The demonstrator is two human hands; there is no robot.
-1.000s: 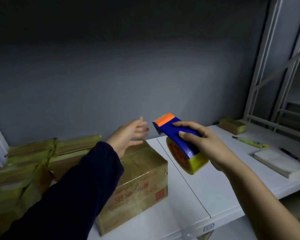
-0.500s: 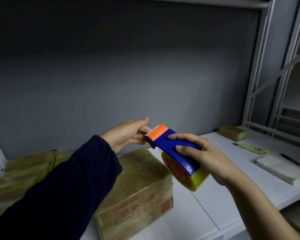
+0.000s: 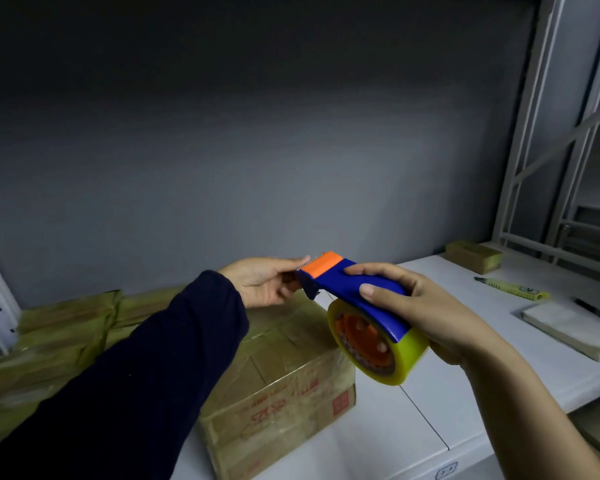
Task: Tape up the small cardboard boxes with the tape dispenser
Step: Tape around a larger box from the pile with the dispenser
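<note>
Now my left grip (image 3: 264, 284), spread open over the cardboard box (image 3: 284, 372) a second ago, pinches the orange toothed nose of the tape dispenser (image 3: 354, 282), likely to draw out the tape end. My right grip (image 3: 426, 317) wraps the blue handle, with the yellow roll beneath. The glossy box lies just below both grips.

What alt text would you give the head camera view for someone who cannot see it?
A right hand holds a blue and orange tape dispenser up near a taped cardboard box, while the left hand pinches its front end. The box sits on a white shelf beside more taped boxes.
</note>
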